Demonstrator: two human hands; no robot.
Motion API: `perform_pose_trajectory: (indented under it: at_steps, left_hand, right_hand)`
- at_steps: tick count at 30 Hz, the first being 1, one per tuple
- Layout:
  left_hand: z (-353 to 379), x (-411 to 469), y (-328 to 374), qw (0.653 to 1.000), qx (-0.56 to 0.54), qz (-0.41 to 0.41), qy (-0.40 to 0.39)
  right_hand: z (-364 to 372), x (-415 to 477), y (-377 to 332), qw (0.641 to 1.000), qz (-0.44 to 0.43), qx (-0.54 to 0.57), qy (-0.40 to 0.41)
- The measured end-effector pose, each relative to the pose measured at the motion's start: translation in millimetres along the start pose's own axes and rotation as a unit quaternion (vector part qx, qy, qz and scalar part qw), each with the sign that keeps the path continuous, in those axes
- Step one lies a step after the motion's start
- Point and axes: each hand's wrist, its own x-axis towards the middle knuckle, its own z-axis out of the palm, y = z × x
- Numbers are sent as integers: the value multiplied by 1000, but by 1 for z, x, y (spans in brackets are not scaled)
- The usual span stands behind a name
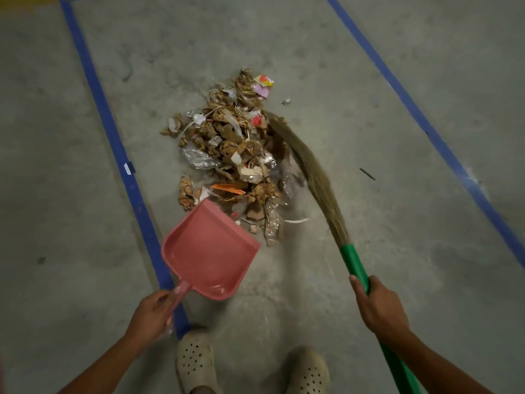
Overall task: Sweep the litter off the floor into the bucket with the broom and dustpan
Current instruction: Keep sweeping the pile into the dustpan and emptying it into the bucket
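L hand (150, 315): fingers curled round the thin handle of the pink dustpan (208, 251), lower left of view, arm coming in from the bottom-left corner.
R hand (379, 307): fist closed round the green handle (355, 265) of the broom (309, 169), lower right; the handle runs on under the forearm to the bottom edge.
Edges: two blue tape strips on the concrete floor (341, 66), left line (108, 120) & right line (412, 109), both slanting & drawing closer toward the top. The left line passes under the dustpan's rear corner & the L hand.
Room: wide bare concrete betw. heap & right line, w/ a small dark stick (367, 174) lying there. Narrower bare strip betw. heap & left line. Open floor beyond the heap's far end.
Task thing: litter (233, 149) = heap of crumpled brown paper, clear plastic & coloured wrapper bits, mid-frame betw. the lines, ahead of both hands. One silver scrap (285, 101) sits apart, just right of the far end.
Dustpan vs litter: open mouth faces the heap's near-left end, lip just beside the nearest scraps. Can't tell if the lip touches the floor.
Broom vs litter: bristles curve along the heap's right side, tip against its far-right part.
Feet: left clog (196, 359) & right clog (308, 371), pale & perforated, at the bottom edge betw. the arms.
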Motion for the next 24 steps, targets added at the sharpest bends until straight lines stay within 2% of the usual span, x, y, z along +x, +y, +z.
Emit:
perform_pose_trajectory:
  at_steps: [7, 10, 12, 19, 24]
  left_hand:
    - [-41, 57, -50, 998, 39, -31, 35]
    - [-48, 97, -50, 997, 59, -41, 20]
    - [-43, 121, -42, 997, 70, -39, 2]
    - [15, 179, 15, 993, 99, 32, -49]
    - [44, 187, 45, 990, 105, 65, -73]
  right_hand:
    - [17, 88, -35, 995, 51, 85, -2]
    - [39, 122, -58, 991, 71, 108, -12]
    - [60, 132, -70, 994, 69, 87, -14]
    - [135, 115, -83, 998, -59, -11, -22]
    - [142, 81, -71, 992, -107, -39, -44]
